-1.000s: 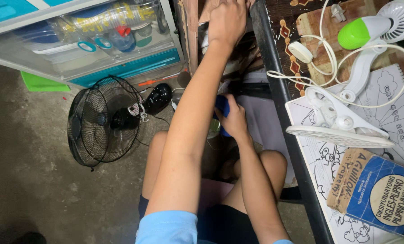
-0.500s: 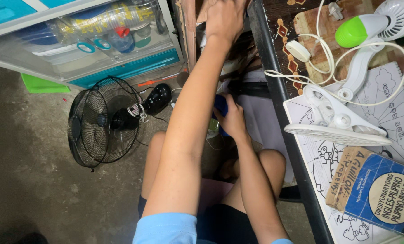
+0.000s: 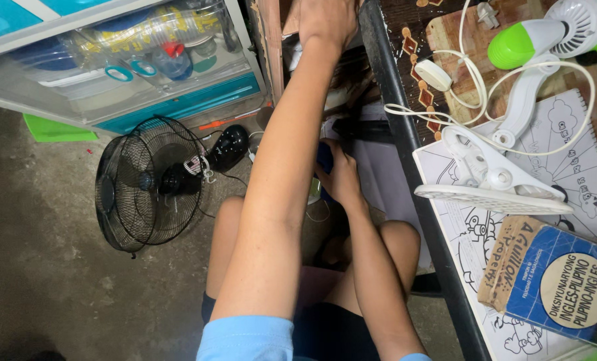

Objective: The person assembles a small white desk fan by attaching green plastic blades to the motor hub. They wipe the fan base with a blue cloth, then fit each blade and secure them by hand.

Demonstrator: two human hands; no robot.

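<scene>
Head view: your left hand (image 3: 325,20) is stretched up to the top edge of frame, pressed on a brown board (image 3: 291,17) beside the bench (image 3: 405,134) edge; can't tell whether it's clenched. Your right hand (image 3: 342,177) is lower, under the bench edge, wrapped around a dark blue object (image 3: 324,159), mostly hidden by your left forearm. Black floor fan (image 3: 148,182) lies on the concrete floor (image 3: 38,267) to your left. White clip fan (image 3: 495,174) sits on the bench, on a colouring sheet (image 3: 565,154).
</scene>
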